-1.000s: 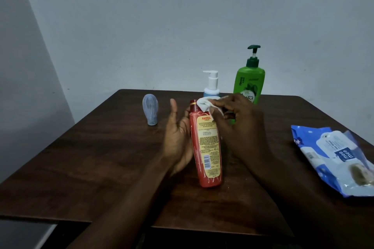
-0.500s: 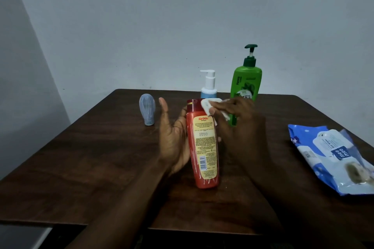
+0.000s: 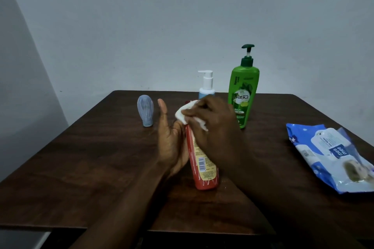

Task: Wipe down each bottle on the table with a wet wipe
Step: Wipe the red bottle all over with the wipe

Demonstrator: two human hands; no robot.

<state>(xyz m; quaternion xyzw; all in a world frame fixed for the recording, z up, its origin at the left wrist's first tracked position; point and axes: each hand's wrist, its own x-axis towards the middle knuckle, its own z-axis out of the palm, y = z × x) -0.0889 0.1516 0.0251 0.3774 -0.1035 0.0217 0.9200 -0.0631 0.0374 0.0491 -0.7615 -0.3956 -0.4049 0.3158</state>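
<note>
A red bottle (image 3: 204,168) with a yellow label stands tilted near the middle of the dark wooden table (image 3: 91,157). My left hand (image 3: 170,143) cups its left side, thumb pointing up and fingers hidden behind it. My right hand (image 3: 216,127) grips a white wet wipe (image 3: 183,114) and presses it over the bottle's top, hiding the cap. A green pump bottle (image 3: 243,91) and a pale blue bottle with a white pump (image 3: 207,83) stand behind my hands. To the left, apart from them, a small grey-blue bottle (image 3: 145,113) stands on its cap.
An opened blue and white pack of wet wipes (image 3: 327,153) lies flat near the table's right edge. A plain wall rises just behind the table's far edge.
My right hand has slid the wipe leftward and down over the red bottle's top, so the cap is now covered. The left hand stays against the bottle.
</note>
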